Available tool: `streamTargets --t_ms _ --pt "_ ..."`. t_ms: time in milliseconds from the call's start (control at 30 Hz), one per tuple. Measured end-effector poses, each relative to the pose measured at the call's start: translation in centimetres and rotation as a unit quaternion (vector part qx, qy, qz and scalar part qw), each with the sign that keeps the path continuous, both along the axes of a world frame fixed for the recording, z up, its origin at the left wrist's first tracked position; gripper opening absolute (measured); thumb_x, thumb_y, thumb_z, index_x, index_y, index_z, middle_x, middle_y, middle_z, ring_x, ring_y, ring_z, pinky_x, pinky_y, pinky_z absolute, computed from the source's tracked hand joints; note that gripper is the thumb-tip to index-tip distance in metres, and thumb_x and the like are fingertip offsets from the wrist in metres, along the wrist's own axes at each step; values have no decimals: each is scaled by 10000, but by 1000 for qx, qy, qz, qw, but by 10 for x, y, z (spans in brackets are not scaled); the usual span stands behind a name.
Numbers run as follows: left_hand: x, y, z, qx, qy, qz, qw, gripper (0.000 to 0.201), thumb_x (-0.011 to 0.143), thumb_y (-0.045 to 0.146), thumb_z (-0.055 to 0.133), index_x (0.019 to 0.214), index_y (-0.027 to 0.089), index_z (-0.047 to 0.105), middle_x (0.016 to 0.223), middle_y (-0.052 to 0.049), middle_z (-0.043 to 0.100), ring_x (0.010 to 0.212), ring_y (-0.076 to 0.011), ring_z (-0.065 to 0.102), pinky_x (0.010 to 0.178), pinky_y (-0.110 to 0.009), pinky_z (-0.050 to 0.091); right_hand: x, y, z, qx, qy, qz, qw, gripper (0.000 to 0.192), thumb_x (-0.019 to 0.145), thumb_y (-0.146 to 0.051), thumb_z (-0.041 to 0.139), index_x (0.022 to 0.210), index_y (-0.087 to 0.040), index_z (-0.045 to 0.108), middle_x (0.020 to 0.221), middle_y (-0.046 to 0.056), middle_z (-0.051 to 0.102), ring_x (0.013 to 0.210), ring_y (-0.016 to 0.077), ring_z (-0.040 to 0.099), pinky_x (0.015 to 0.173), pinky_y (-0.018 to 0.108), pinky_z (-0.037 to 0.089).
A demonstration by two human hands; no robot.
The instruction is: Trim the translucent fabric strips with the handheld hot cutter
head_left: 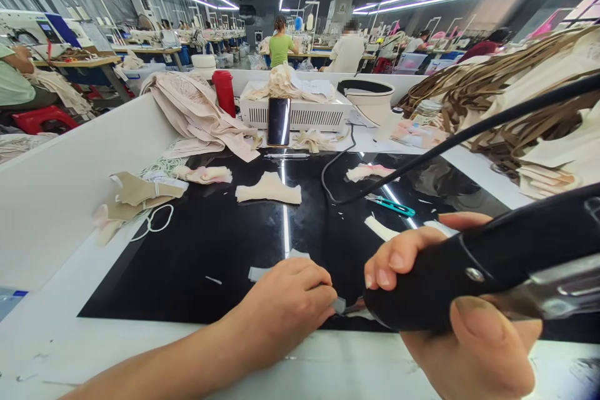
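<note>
My right hand (pixel 487 350) is wrapped round a black corded hand tool (pixel 422 281), whose rounded end points left near the front of the black mat. Close beside it, my left hand (pixel 285 306) is closed, its fingertips pressed down on the mat. A small pale strip (pixel 338 305) sticks out at those fingertips, toward the tool. More whitish material (pixel 257 274) shows behind the left hand, partly hidden by it. Farther back on the mat lies a cream shaped fabric piece (pixel 268 189).
Teal thread snips (pixel 391 205) and a black cable (pixel 328 181) lie on the black mat (pixel 164 269). Fabric scraps and white cord (pixel 159 219) are at left. Behind stand a phone (pixel 279 122), a white vented box (pixel 309 117) and a red cup (pixel 224 94). Fabric is heaped right.
</note>
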State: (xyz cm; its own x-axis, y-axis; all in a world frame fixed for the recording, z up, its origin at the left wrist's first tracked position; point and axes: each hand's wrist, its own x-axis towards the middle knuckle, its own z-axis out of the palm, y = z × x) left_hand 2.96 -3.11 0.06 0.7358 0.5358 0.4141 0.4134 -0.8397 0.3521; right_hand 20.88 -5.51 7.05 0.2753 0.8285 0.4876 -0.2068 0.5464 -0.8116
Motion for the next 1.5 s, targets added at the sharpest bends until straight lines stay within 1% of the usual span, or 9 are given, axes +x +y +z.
streamTargets --t_ms 267,467,567,700,833,1033,1133,1300,1500 --pt "-1 0 3 36 -7 -5 999 173 1114 163 579 1007 173 714 1013 -18 752 906 -148 694 889 -301 565 -1 0 0 -4 1 -7 1000 474 825 -497 904 1160 -282 647 740 -32 690 577 176 616 511 327 575" --pt "-3 1 -1 39 -5 -16 999 111 1082 124 619 1028 173 703 1040 -17 750 941 -147 688 932 -299 564 -1 2 4 0 33 -18 999 471 794 -469 932 1141 -277 678 724 -31 698 564 173 618 496 307 580" --pt "-3 0 -3 42 3 -11 999 103 1070 129 645 992 178 690 1044 -15 747 961 -145 689 945 -296 566 0 4 5 3 51 -22 998 483 778 -461 950 1141 -282 687 737 -30 699 574 173 620 493 301 584" --pt "-3 0 -5 47 -10 -10 999 129 1076 133 637 964 175 684 1055 -20 753 971 -146 695 947 -293 569 2 8 2 5 30 -10 999 436 820 -447 919 1147 -285 680 762 -25 706 598 174 638 534 314 599" --pt "-2 0 -5 44 -31 -16 998 90 1057 114 662 989 163 695 1054 -22 752 972 -150 692 963 -294 564 2 7 -3 8 17 -5 1000 424 849 -448 896 1165 -286 663 780 -30 704 605 167 637 545 307 599" --pt "-4 -1 -5 31 -12 -20 999 112 1072 125 641 1007 179 714 1060 -22 751 974 -146 683 934 -296 562 2 4 -5 -12 1 -3 1000 379 893 -422 864 1184 -302 653 792 -29 698 627 175 647 563 322 601" --pt "-4 -1 -6 24 -12 -24 999 116 1073 122 636 1010 177 716 1072 -26 751 991 -150 687 936 -294 559 0 4 -2 -13 14 -4 1000 391 873 -428 880 1169 -293 663 774 -28 699 610 173 643 543 314 594" --pt "-4 -1 -3 24 -2 -27 999 107 1068 117 650 1004 174 714 1081 -22 757 1010 -152 693 968 -300 547 -3 1 0 7 28 -7 1000 445 835 -462 900 1162 -276 661 744 -31 687 577 170 619 508 307 576" --pt "-4 -1 -3 24 -12 -30 999 119 1072 121 643 993 167 719 1059 -21 755 984 -151 695 949 -300 561 0 -1 -6 -7 -5 21 1000 362 919 -426 837 1204 -307 646 789 -28 687 622 171 653 561 318 594"
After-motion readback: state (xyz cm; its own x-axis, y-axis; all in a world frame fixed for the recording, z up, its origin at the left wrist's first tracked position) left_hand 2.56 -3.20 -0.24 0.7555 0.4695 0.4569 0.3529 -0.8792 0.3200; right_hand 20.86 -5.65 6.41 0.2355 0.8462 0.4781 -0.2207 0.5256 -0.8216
